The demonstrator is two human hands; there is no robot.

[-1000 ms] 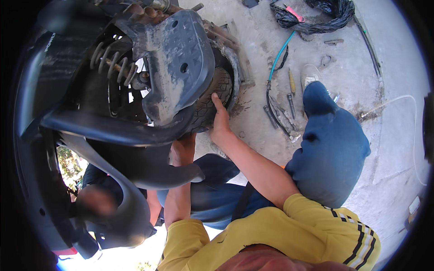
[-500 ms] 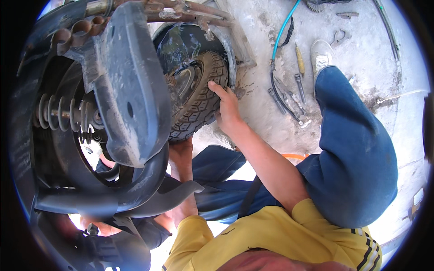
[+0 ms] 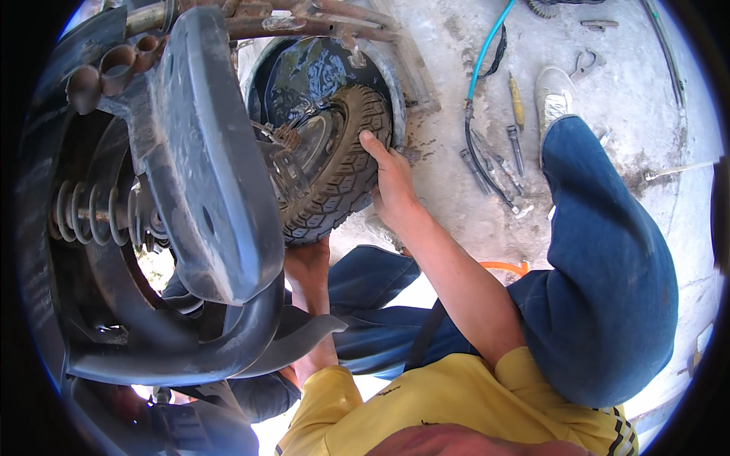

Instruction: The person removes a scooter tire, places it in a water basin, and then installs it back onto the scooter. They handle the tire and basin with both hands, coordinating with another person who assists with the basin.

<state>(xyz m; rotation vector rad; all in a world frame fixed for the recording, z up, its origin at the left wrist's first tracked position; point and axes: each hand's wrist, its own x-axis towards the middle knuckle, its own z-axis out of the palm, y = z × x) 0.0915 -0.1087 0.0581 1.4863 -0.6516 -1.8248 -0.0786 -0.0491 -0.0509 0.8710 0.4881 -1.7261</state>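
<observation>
A spoked wheel with a black, chunky-treaded rubber tire [image 3: 334, 182] stands tilted in the middle of the view, its upper part over a round, grey-rimmed basin [image 3: 394, 91] of dark, reflecting water [image 3: 304, 64]. Whether the tire dips below the surface cannot be told.

The person's right hand [image 3: 391, 178] grips the tire from its right side: the thumb lies on the tread, while the other fingers curl out of sight behind it. The left hand [image 3: 308, 266] is up against the tire's lower end from below; its fingers are hidden, so how far they are closed cannot be told.

Just left of the wheel stands a long, rounded, dark grey panel [image 3: 217, 167] with pale scuffs, and left of that a grey metal coil spring [image 3: 91, 213]. A thick, glossy black curved tube [image 3: 175, 357] bends beneath them, and rusty brown metal bars [image 3: 304, 23] cross above the basin.

On the grey, stained concrete floor [image 3: 449, 213], right of the wheel, lie a teal and black hose [image 3: 487, 45], a slim tool with a yellowish handle [image 3: 517, 99], a dark cylindrical tool [image 3: 515, 150] and open metal pliers [image 3: 584, 64]. The pliers are near the person's white shoe [image 3: 555, 95].
</observation>
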